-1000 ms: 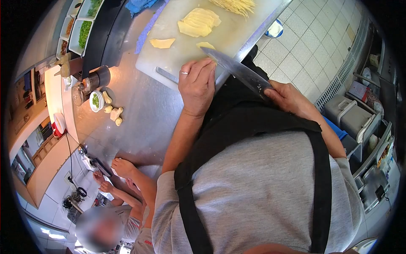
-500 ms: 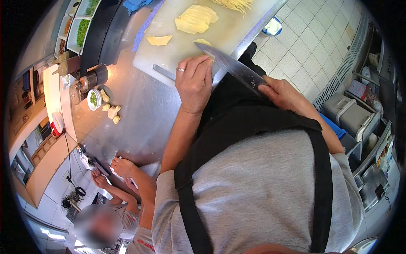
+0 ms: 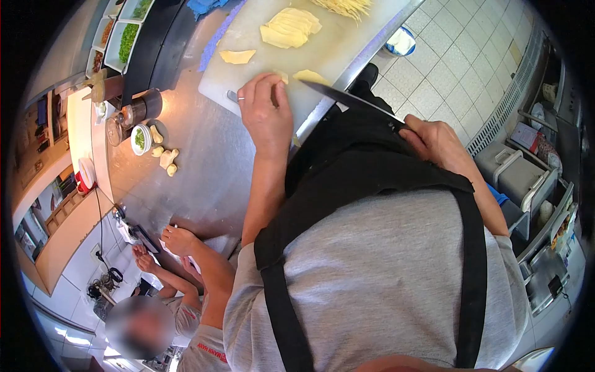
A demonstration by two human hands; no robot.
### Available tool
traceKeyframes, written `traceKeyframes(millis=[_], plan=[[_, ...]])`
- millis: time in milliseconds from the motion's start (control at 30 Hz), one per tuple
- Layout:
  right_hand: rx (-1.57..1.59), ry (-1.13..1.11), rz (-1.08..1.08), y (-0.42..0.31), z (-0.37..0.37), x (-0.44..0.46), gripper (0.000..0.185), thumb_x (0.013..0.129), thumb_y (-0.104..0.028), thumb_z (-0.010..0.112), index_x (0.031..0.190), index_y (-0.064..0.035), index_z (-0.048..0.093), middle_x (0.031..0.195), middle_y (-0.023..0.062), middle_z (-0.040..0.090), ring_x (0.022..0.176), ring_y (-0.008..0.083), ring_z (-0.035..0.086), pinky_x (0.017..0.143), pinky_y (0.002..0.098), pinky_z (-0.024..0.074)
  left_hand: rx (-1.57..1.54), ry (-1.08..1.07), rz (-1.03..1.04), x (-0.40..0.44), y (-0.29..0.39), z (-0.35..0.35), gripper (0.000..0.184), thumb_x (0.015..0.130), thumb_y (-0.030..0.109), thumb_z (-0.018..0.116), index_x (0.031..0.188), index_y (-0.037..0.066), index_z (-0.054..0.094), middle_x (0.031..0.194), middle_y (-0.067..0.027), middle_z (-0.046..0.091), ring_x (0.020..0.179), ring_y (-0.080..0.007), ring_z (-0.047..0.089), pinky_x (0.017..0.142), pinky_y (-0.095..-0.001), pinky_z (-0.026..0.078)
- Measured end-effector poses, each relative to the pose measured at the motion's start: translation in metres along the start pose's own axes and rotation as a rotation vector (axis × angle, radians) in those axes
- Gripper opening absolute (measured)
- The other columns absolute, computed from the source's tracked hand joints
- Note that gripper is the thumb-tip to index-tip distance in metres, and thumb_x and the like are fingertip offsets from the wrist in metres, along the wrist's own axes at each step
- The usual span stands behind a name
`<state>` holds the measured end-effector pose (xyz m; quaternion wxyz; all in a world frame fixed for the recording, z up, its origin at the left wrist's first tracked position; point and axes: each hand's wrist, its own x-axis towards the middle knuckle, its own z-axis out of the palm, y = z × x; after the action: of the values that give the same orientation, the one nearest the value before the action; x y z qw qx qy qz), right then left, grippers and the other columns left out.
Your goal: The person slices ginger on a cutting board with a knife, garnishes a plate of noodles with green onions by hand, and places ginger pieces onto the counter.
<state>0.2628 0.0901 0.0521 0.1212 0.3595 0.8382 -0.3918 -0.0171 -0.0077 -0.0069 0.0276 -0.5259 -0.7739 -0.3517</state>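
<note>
My right hand point(image 3: 431, 137) is closed round the handle of a large knife point(image 3: 353, 99), whose tip points left over the near edge of the white cutting board point(image 3: 217, 84). A pale yellow slice point(image 3: 312, 77) lies beside the tip. My left hand point(image 3: 266, 111) is at the board's near edge, fingers bent and pressed together, with a small pale yellow piece point(image 3: 281, 75) at the fingertips. Farther up the board are a fan of yellow slices point(image 3: 290, 28), a single slice point(image 3: 237, 57) and a heap of thin strips point(image 3: 347, 6).
Ginger pieces point(image 3: 167, 158) and a small bowl of chopped greens point(image 3: 141, 139) sit on the steel counter point(image 3: 198, 180). Containers of greens point(image 3: 127, 43) stand at upper left. Co-workers' arms point(image 3: 207, 266) are at lower left. A white-and-blue tub point(image 3: 401, 41) is beyond the board.
My left hand has moved left, away from the blade. The knife has shifted right, and a slice now lies by its tip, apart from the piece at my left fingertips.
</note>
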Motion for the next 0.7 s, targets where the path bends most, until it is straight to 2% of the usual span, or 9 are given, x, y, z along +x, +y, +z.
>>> traceKeyframes(millis=[100,200,300,400,500,600,700], plan=[[-0.021,0.099,-0.017,0.002,-0.005,0.0,0.026,0.095,-0.029,0.056,0.088,-0.0047,0.051,0.067,0.0206,0.059,0.069,0.0412,0.06,0.061,0.0478,0.0455,-0.073,-0.069,-0.206,0.009,0.008,-0.013,0.015,0.077,0.002,0.068,0.092,0.003,0.065,0.103,-0.0129,0.063,0.094,-0.031,0.058,0.086,-0.0407,0.045],[0.015,0.166,-0.016,0.003,-0.01,0.001,0.023,0.094,-0.026,0.057,0.088,-0.0043,0.051,0.066,0.0205,0.058,0.065,0.0404,0.06,0.059,0.0466,0.045,-0.082,-0.103,-0.044,0.018,0.013,-0.02,0.018,0.077,0.006,0.07,0.094,0.002,0.065,0.106,-0.0129,0.062,0.097,-0.031,0.057,0.088,-0.0406,0.044],[0.056,0.235,0.026,0.013,-0.013,0.002,0.021,0.093,-0.022,0.059,0.087,-0.0038,0.051,0.063,0.0201,0.057,0.061,0.0392,0.058,0.055,0.0441,0.0436,-0.031,-0.24,0.05,0.023,0.018,-0.012,0.022,0.074,0.009,0.073,0.094,0.004,0.066,0.105,-0.0118,0.062,0.1,-0.0306,0.056,0.087,-0.0408,0.043],[0.049,0.241,0.103,0.02,-0.013,0.006,0.022,0.093,-0.023,0.06,0.087,-0.0032,0.051,0.063,0.0203,0.057,0.06,0.0393,0.058,0.055,0.0443,0.0433,0.016,-0.305,0.079,0.025,0.023,-0.008,0.024,0.072,0.01,0.075,0.093,0.006,0.065,0.104,-0.0106,0.061,0.1,-0.0307,0.055,0.084,-0.0408,0.044],[0.033,0.295,0.05,0.026,-0.007,0.008,0.022,0.093,-0.022,0.06,0.087,-0.0024,0.05,0.063,0.0202,0.058,0.06,0.0397,0.058,0.055,0.045,0.0429,-0.014,-0.347,0.05,0.03,0.024,-0.011,0.023,0.07,0.009,0.076,0.09,0.007,0.064,0.1,-0.0093,0.062,0.098,-0.0306,0.055,0.081,-0.0407,0.043],[0.053,0.278,0.072,0.02,-0.005,0.009,0.022,0.093,-0.021,0.06,0.088,-0.0016,0.051,0.067,0.0206,0.061,0.063,0.0402,0.06,0.056,0.0455,0.0439,-0.024,-0.382,0.095,0.031,0.021,-0.013,0.021,0.075,0.012,0.075,0.091,0.006,0.062,0.094,-0.0092,0.064,0.094,-0.0305,0.058,0.084,-0.0407,0.044],[0.083,0.274,0.083,0.013,-0.007,0.009,0.021,0.093,-0.02,0.06,0.089,-0.0013,0.051,0.073,0.0217,0.063,0.067,0.0408,0.061,0.058,0.0457,0.0457,-0.13,-0.399,0.11,0.032,0.012,-0.01,0.017,0.077,0.009,0.073,0.091,0.005,0.063,0.086,-0.0077,0.065,0.087,-0.0266,0.061,0.08,-0.0376,0.047]])
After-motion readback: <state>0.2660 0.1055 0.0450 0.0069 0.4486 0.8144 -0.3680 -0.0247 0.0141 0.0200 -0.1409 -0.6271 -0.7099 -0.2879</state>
